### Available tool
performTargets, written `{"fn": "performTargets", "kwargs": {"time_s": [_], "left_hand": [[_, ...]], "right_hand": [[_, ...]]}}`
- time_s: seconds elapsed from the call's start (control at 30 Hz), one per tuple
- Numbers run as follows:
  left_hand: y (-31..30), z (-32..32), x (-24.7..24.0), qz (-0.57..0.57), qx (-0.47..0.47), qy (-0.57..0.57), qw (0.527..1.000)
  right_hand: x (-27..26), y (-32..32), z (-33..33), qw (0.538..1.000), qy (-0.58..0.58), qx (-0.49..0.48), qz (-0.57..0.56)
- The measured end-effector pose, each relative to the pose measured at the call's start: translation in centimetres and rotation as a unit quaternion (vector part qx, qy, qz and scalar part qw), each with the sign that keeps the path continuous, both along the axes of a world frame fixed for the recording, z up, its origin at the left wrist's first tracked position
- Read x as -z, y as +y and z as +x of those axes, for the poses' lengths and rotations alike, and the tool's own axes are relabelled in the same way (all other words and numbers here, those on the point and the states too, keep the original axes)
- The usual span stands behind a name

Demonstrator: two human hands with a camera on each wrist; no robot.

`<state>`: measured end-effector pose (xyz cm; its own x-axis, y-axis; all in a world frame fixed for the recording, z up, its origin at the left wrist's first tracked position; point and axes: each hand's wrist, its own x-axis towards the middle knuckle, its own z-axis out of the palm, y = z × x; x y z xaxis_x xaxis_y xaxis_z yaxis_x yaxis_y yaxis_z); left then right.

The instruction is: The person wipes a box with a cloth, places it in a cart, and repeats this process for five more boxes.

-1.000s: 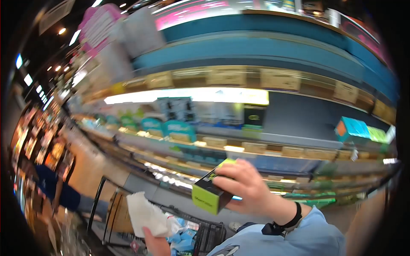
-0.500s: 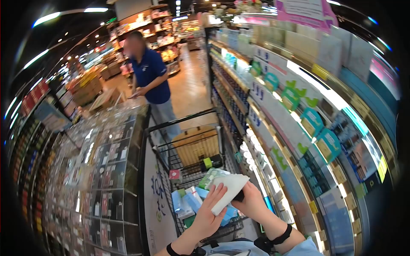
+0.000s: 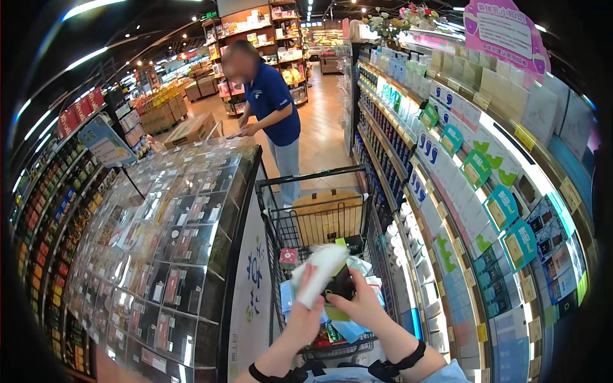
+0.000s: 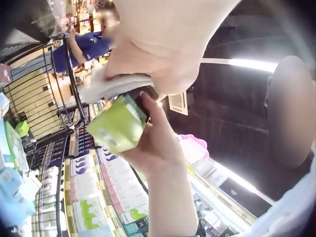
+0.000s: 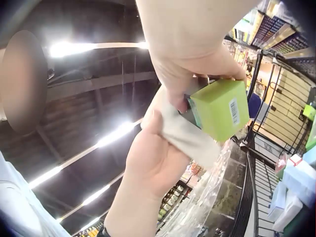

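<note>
Both hands are close together above the cart. My left hand (image 3: 308, 319) grips a folded white cloth or paper sheet (image 3: 325, 268), which lies against a black-and-lime-green box (image 3: 341, 286). From the right side, my right hand (image 3: 359, 301) holds that box, its thumb on the dark face. The left wrist view shows the box's lime end (image 4: 118, 126) tilted toward the camera, with the white sheet along its dark side. In the right wrist view a white barcode label (image 5: 234, 112) shows on the green end.
A wire shopping cart (image 3: 313, 171) below holds a cardboard carton (image 3: 329, 205), several packages and another lime-green box (image 5: 309, 112). Clear-lidded bins (image 3: 185, 236) line the left, stocked shelves (image 3: 472, 255) the right. A person in a blue shirt (image 3: 271, 108) stands beyond the cart.
The view has swung from the shelf to the cart and aisle. My right hand has brought the box over to my left hand, and the white sheet now meets the box.
</note>
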<state>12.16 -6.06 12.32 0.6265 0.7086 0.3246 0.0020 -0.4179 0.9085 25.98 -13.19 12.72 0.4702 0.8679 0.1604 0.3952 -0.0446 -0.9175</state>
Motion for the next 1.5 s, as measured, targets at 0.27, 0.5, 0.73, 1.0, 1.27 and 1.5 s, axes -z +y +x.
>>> {"fn": "performTargets", "kwargs": {"time_s": [0.27, 0.5, 0.73, 1.0, 1.27, 1.5], "left_hand": [[0.4, -0.4, 0.4, 0.081, 0.010, 0.058, 0.995], [0.2, -0.1, 1.3, -0.007, 0.013, 0.071, 0.997], [0.1, 2.2, 5.0, -0.038, 0.011, -0.035, 0.999], [-1.0, 3.5, 6.9, -0.078, 0.077, -0.038, 0.993], [-1.3, 3.0, 6.8, 0.034, 0.109, 0.003, 0.993], [-1.5, 2.1, 6.0, 0.054, 0.146, 0.038, 0.987]], "right_hand": [[2.2, 0.8, 0.5, 0.974, 0.222, -0.023, -0.040], [4.0, 0.9, 0.7, 0.944, 0.326, -0.035, -0.030], [4.7, 0.2, 1.3, 0.938, 0.344, -0.025, 0.007], [7.3, 0.8, 3.0, 0.916, 0.400, 0.007, 0.033], [10.0, 1.6, 4.6, 0.862, 0.503, -0.007, 0.061], [10.1, 1.6, 4.7, 0.857, 0.513, -0.005, 0.052]]}}
